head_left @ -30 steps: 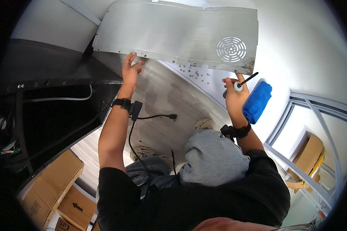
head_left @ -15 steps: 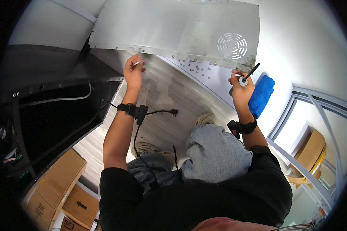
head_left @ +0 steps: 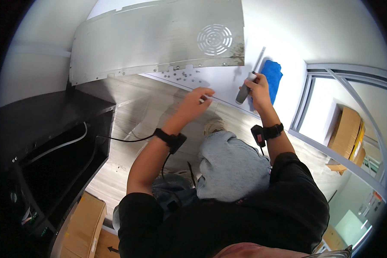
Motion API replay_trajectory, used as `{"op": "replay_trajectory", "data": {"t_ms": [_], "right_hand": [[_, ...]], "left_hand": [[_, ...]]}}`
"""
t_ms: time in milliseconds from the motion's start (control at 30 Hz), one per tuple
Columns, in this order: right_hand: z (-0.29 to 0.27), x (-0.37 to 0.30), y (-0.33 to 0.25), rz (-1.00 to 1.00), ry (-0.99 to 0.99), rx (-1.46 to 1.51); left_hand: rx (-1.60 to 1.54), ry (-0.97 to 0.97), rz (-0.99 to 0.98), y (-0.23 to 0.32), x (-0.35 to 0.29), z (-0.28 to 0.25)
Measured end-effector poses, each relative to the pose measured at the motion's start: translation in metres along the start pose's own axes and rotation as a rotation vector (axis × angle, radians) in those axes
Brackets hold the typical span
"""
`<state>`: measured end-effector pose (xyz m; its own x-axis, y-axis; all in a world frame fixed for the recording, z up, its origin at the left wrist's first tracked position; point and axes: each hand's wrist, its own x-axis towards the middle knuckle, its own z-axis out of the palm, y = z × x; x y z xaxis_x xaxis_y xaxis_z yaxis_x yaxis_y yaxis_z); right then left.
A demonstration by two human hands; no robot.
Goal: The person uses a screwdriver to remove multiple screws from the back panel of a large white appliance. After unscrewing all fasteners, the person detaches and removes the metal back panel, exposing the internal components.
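My right hand (head_left: 260,89) grips a screwdriver by its grey handle (head_left: 244,93), beside a rolled blue cloth (head_left: 272,75) on the white tabletop (head_left: 221,79). Just beyond those fingers shows a narrow pale bar (head_left: 259,59); whether it belongs to the screwdriver I cannot tell. My left hand (head_left: 195,104) is over the table's near edge with its fingers curled. Something small and whitish shows at its fingertips, too small to name. Several small screws (head_left: 182,76) lie scattered on the table. Behind them rests a grey sheet-metal panel (head_left: 155,41) with a round slotted vent.
An open black metal cabinet (head_left: 51,116) stands at the left, cables inside. Cardboard boxes (head_left: 84,225) sit at the lower left. A grey metal frame (head_left: 327,148) rises at the right, with another cardboard box (head_left: 346,131) beyond it. A black cable (head_left: 129,139) runs near my left wrist.
My left hand has moved from the panel's edge toward the right and nearer to me. The screwdriver has turned in my right hand, its handle now toward me. The view has shifted right.
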<state>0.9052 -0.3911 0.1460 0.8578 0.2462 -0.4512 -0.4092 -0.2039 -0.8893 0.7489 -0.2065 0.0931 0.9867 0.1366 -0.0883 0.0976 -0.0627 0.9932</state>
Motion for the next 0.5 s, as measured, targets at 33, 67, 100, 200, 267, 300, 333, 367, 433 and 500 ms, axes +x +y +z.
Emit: {"op": "replay_trajectory", "data": {"t_ms": [33,67,100,200,267,300,333,367,433,500], "right_hand": [[-0.002,0.007,0.005,-0.037,0.016,-0.122],[-0.004,0.012,0.01,-0.071,0.031,-0.245],[0.001,0.014,0.014,-0.101,0.135,-0.333],[0.009,0.023,0.023,-0.071,0.16,-0.286],[0.011,0.026,0.033,-0.093,0.205,-0.316],[0.013,0.027,0.035,-0.101,0.219,-0.33],[0.014,0.027,0.036,-0.099,0.226,-0.366],[0.014,0.027,0.035,-0.097,0.232,-0.402],[0.014,0.027,0.036,-0.124,0.244,-0.483],[0.014,0.03,0.042,-0.18,0.258,-0.574]], "left_hand": [[0.023,-0.008,0.053,0.004,0.009,0.011],[0.061,-0.013,0.061,0.008,0.016,0.021],[0.099,-0.015,0.068,0.012,0.023,0.029],[0.283,-0.036,0.072,0.014,0.041,0.052],[0.384,-0.059,0.079,0.012,0.047,0.064],[0.417,-0.067,0.079,0.012,0.048,0.066],[0.45,-0.075,0.08,0.013,0.049,0.069],[0.399,-0.094,0.061,0.013,0.051,0.073],[0.299,-0.131,0.023,0.016,0.055,0.08],[0.288,-0.105,0.034,0.012,0.055,0.087]]}}
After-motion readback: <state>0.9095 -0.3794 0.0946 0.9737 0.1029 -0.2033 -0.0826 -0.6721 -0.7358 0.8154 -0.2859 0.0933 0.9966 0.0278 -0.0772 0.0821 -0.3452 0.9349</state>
